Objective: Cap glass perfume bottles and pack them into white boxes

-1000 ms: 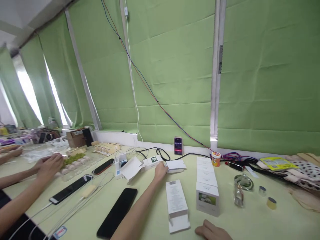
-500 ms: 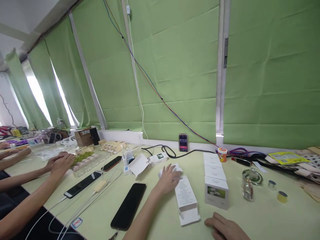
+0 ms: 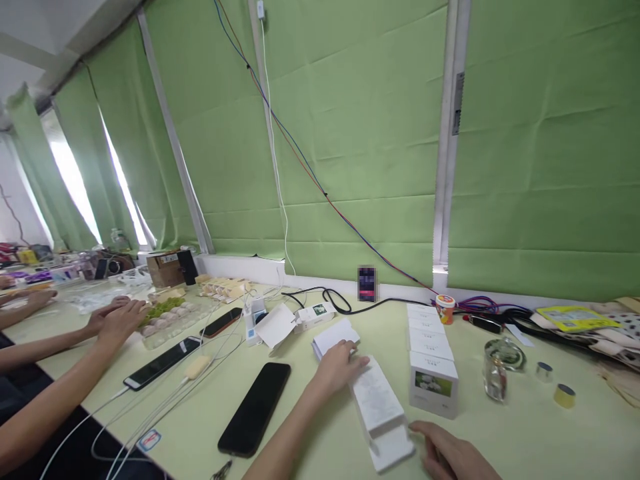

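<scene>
A long white carton (image 3: 377, 400) lies on the table in front of me, slanting toward me, with its near end open and a flap sticking out. My left hand (image 3: 339, 368) grips the carton's far end, thumb over the top; the undersides of the fingers are hidden. Just beyond the fingertips is a flat white carton (image 3: 336, 337). My right hand (image 3: 453, 448) is beside the near end, its index finger stretched out toward the carton's right edge and the other fingers loosely bent. It holds nothing; whether the fingertip touches the carton I cannot tell.
Behind my right hand stands a row of white boxes (image 3: 433, 383). A black phone (image 3: 255, 410) lies left of my forearm. Farther right are a glass bottle (image 3: 495, 380), two small caps and an orange-labelled tub (image 3: 445, 310). Cables and another person's hands (image 3: 123, 320) occupy the left.
The long carton has slid toward me and slightly right, with my left hand following. The flat carton behind it is now more exposed. My right hand's index finger has straightened toward the carton.
</scene>
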A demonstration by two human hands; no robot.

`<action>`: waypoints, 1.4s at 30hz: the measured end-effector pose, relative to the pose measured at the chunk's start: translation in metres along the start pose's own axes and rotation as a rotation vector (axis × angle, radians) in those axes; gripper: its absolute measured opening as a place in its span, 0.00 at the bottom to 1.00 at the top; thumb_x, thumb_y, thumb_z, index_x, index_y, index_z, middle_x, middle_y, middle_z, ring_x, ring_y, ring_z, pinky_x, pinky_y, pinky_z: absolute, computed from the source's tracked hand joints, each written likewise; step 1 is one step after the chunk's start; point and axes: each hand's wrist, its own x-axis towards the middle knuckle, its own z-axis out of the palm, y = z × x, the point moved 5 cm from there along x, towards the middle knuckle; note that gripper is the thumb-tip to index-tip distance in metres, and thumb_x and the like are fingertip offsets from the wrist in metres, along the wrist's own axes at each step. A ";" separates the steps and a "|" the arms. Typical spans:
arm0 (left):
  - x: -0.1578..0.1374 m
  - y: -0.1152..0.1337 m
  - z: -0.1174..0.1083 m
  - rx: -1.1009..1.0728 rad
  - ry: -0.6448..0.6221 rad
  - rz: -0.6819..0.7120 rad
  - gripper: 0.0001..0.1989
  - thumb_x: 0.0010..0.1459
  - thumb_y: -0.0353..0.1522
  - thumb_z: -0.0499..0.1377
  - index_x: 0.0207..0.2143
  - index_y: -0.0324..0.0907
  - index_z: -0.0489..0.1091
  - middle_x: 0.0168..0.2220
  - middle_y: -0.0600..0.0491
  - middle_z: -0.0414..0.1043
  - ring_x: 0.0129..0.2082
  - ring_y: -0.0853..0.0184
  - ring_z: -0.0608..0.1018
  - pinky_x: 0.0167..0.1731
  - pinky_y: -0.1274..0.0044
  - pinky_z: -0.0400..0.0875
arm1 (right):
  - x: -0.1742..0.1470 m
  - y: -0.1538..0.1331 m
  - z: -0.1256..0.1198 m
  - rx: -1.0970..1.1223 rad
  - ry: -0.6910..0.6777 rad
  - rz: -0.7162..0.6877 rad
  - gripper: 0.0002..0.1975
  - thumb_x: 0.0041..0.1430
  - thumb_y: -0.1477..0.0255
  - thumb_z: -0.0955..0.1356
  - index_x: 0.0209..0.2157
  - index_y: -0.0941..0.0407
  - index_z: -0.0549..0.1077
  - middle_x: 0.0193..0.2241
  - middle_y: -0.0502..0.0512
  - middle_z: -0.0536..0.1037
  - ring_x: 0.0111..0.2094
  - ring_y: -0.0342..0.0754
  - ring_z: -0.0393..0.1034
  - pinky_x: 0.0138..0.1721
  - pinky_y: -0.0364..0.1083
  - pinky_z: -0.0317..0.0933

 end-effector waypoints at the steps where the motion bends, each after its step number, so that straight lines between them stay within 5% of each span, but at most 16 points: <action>1: -0.002 0.003 0.006 -0.030 -0.022 0.018 0.22 0.58 0.46 0.53 0.44 0.41 0.72 0.37 0.46 0.76 0.36 0.58 0.76 0.33 0.74 0.66 | 0.000 0.002 0.000 0.018 0.012 0.018 0.16 0.61 0.65 0.59 0.50 0.51 0.64 0.31 0.52 0.78 0.30 0.49 0.75 0.33 0.43 0.65; 7: -0.008 0.027 0.024 -0.157 -0.088 0.164 0.17 0.61 0.43 0.52 0.36 0.43 0.75 0.27 0.56 0.75 0.26 0.69 0.75 0.26 0.80 0.66 | -0.005 0.020 -0.002 -0.044 0.098 0.124 0.17 0.58 0.61 0.61 0.46 0.52 0.60 0.25 0.48 0.72 0.23 0.48 0.70 0.27 0.42 0.60; 11: 0.002 0.007 -0.003 -0.051 0.177 0.061 0.16 0.64 0.35 0.45 0.45 0.42 0.69 0.45 0.48 0.72 0.46 0.61 0.72 0.46 0.71 0.65 | -0.008 0.018 -0.007 -0.036 0.098 0.050 0.17 0.60 0.59 0.59 0.48 0.52 0.60 0.27 0.50 0.73 0.26 0.49 0.71 0.29 0.43 0.61; 15: 0.013 -0.035 -0.022 0.122 0.298 -0.105 0.24 0.56 0.33 0.54 0.55 0.37 0.60 0.57 0.40 0.61 0.60 0.49 0.58 0.58 0.61 0.50 | -0.008 0.007 -0.006 0.023 0.044 -0.105 0.31 0.54 0.54 0.64 0.57 0.53 0.56 0.40 0.58 0.75 0.36 0.54 0.73 0.35 0.45 0.65; 20: 0.017 -0.066 -0.015 0.232 0.214 -0.247 0.31 0.49 0.38 0.61 0.54 0.35 0.60 0.52 0.37 0.67 0.55 0.46 0.66 0.52 0.64 0.58 | -0.010 -0.004 -0.010 -0.043 -0.014 -0.081 0.25 0.59 0.67 0.61 0.58 0.52 0.60 0.54 0.62 0.70 0.47 0.55 0.72 0.43 0.48 0.66; 29: 0.014 -0.050 -0.006 0.367 0.214 -0.259 0.23 0.50 0.42 0.60 0.42 0.33 0.69 0.40 0.36 0.73 0.42 0.46 0.75 0.40 0.64 0.66 | -0.014 0.009 -0.034 -0.134 0.244 -0.048 0.19 0.61 0.75 0.57 0.50 0.53 0.70 0.45 0.59 0.78 0.45 0.53 0.73 0.42 0.48 0.68; 32: 0.012 -0.044 -0.008 0.359 0.278 -0.219 0.21 0.52 0.42 0.59 0.40 0.32 0.71 0.38 0.36 0.73 0.41 0.46 0.75 0.40 0.62 0.66 | -0.014 0.012 -0.042 -0.092 0.282 -0.001 0.16 0.62 0.73 0.57 0.39 0.53 0.75 0.35 0.58 0.78 0.39 0.53 0.74 0.37 0.48 0.67; 37: 0.010 -0.027 -0.022 0.261 0.425 -0.002 0.22 0.56 0.39 0.57 0.51 0.38 0.65 0.50 0.38 0.67 0.52 0.46 0.67 0.50 0.59 0.60 | -0.015 0.013 -0.054 0.235 0.407 0.092 0.15 0.62 0.62 0.59 0.33 0.53 0.73 0.30 0.56 0.77 0.33 0.52 0.71 0.35 0.47 0.64; 42: -0.010 0.017 -0.016 0.035 0.427 0.347 0.17 0.64 0.40 0.46 0.47 0.43 0.66 0.45 0.45 0.70 0.47 0.58 0.71 0.47 0.69 0.66 | -0.015 0.022 -0.035 0.877 0.315 0.306 0.18 0.39 0.53 0.73 0.24 0.53 0.73 0.22 0.53 0.77 0.25 0.53 0.71 0.27 0.47 0.64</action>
